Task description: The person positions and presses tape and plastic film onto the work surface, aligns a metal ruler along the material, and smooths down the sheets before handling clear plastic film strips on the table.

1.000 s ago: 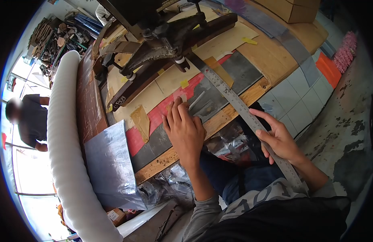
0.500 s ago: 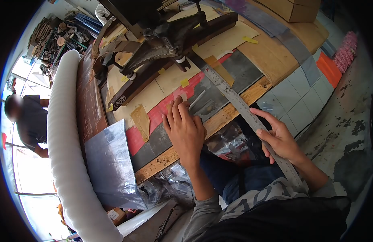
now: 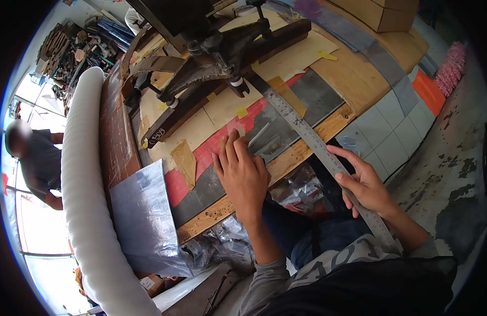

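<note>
A long metal ruler (image 3: 305,128) runs from beneath the dark machine head down toward my torso. My right hand (image 3: 363,185) grips its lower part, thumb on top and index finger stretched along the edge. My left hand (image 3: 241,176) rests over the table's front side, fingers somewhat bent and slightly apart, fingertips on the red strip (image 3: 206,149); nothing shows in it. Between the two hands lies a dark grey surface (image 3: 270,138) with a thin pale stick. Brown tape (image 3: 184,163) and a yellow tape piece (image 3: 242,112) are stuck near the red strip.
The black machine frame (image 3: 212,66) spans the table's far part. Silvery plastic sheets (image 3: 143,210) hang at the left, beside a large white foam roll (image 3: 85,174). A cardboard box (image 3: 383,15) stands at the upper right. Another person (image 3: 41,163) is at far left.
The person at far left has shifted slightly left and down. Both of my hands and the ruler stay almost in place.
</note>
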`<state>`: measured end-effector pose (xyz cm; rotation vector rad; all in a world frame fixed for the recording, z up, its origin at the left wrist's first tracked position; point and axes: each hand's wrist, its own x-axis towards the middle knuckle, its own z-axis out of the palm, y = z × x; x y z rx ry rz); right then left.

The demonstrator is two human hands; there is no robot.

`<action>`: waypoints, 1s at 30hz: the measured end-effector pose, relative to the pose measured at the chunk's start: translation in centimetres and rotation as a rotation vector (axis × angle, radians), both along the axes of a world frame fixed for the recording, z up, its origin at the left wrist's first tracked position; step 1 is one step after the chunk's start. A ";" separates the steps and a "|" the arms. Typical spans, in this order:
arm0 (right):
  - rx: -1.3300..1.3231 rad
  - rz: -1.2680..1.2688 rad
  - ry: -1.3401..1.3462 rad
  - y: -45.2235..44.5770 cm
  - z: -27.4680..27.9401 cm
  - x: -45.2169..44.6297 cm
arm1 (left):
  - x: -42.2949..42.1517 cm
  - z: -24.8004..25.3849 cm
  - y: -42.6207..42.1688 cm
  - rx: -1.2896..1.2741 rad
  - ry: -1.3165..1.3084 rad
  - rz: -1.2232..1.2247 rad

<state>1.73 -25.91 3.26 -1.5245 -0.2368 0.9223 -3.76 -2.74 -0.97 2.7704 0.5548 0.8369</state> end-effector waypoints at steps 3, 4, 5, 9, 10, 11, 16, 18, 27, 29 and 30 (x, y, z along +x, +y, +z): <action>0.008 0.008 -0.011 -0.2 -0.2 0.0 | 0.0 0.0 0.0 0.017 -0.010 0.007; 0.011 0.011 -0.009 -0.3 -0.4 0.0 | 0.1 0.0 0.0 0.021 -0.014 0.006; 0.015 0.014 -0.003 -0.3 -0.5 0.0 | 0.1 0.0 0.0 0.011 -0.014 0.002; -0.002 0.010 -0.010 -0.2 -0.3 -0.1 | 0.0 -0.1 0.0 -0.004 0.002 0.009; 0.001 0.005 -0.013 -0.1 -0.2 -0.1 | 0.1 -0.1 0.0 0.000 0.004 0.014; 0.004 0.000 -0.018 -0.1 -0.2 -0.1 | 0.1 -0.1 0.1 0.000 -0.001 0.012; 0.003 0.002 -0.006 -0.1 -0.3 -0.1 | 0.1 -0.1 0.0 0.009 -0.010 0.002; -0.002 0.004 -0.002 -0.2 -0.3 -0.1 | 0.1 -0.1 0.1 0.017 -0.010 0.000; -0.006 -0.001 -0.005 0.0 -0.3 -0.2 | 0.1 0.0 0.0 0.003 -0.006 -0.001; 0.001 0.004 -0.012 -0.1 -0.4 -0.2 | 0.1 0.0 0.0 0.004 -0.008 -0.002; 0.000 0.003 -0.013 -0.1 -0.4 -0.1 | 0.1 0.0 0.0 0.007 -0.008 0.002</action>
